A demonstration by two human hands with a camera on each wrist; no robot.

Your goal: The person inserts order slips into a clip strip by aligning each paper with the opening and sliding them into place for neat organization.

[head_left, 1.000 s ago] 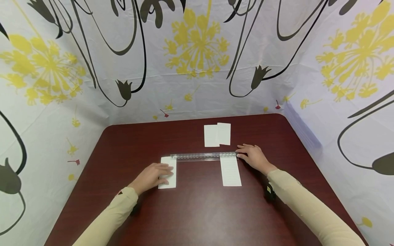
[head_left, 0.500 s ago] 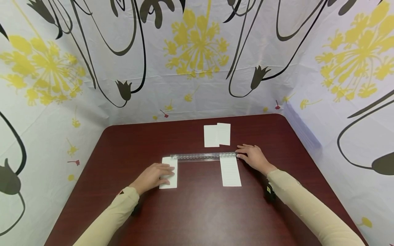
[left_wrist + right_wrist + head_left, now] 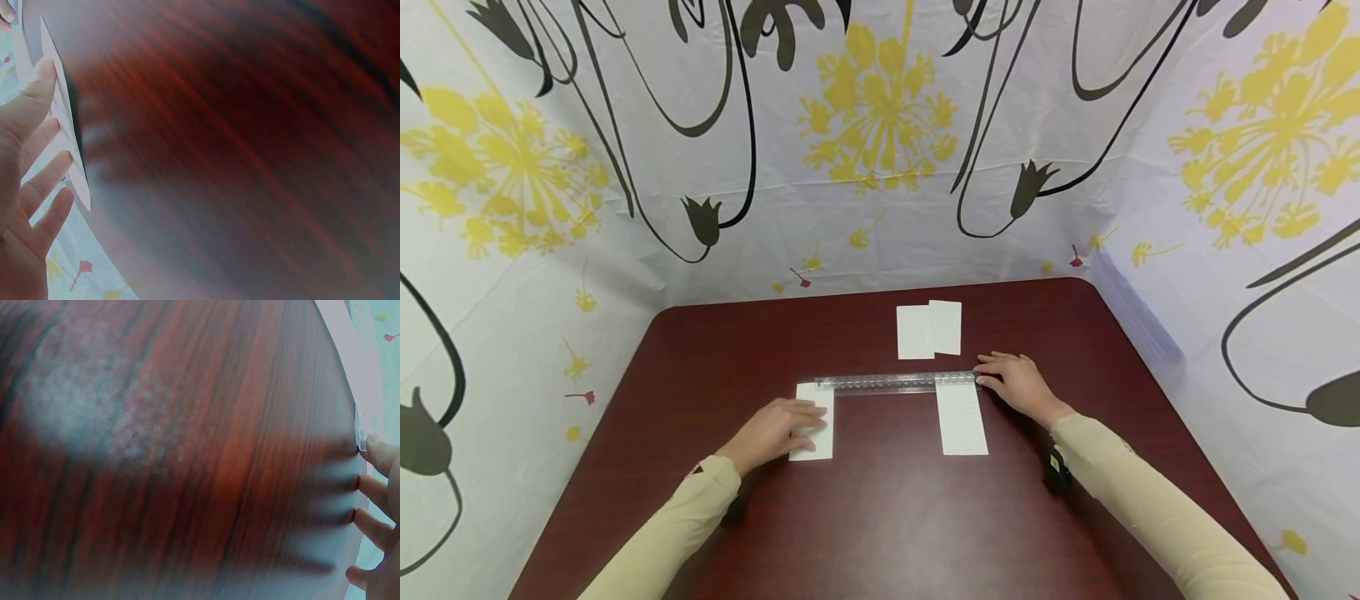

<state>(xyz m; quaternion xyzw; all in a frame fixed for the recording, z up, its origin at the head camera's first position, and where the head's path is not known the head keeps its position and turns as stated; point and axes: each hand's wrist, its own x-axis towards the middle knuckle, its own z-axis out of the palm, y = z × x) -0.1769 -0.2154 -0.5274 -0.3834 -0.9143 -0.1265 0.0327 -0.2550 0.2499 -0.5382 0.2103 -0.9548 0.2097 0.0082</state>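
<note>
A clear plastic ruler (image 3: 880, 383) lies crosswise on the table, its ends over the tops of two white paper slips. My left hand (image 3: 777, 429) rests with extended fingers on the left paper slip (image 3: 822, 442); the left wrist view shows the fingertips (image 3: 45, 70) against the paper (image 3: 65, 119). At the ruler's right end is my right hand (image 3: 1018, 383), its thumb against that end and the other fingers spread on the tabletop. The lined paper slip (image 3: 962, 421) lies under the ruler's right part, and no hand touches it.
Two more white paper pieces (image 3: 916, 332) lie overlapping behind the ruler. The dark red-brown wooden table (image 3: 880, 525) has rounded far corners. Flower-printed white sheeting (image 3: 880, 217) stands around its back and sides.
The left paper slip has slid slightly to the right under the left hand, which moved with it. The ruler, right hand and other papers stay where they were.
</note>
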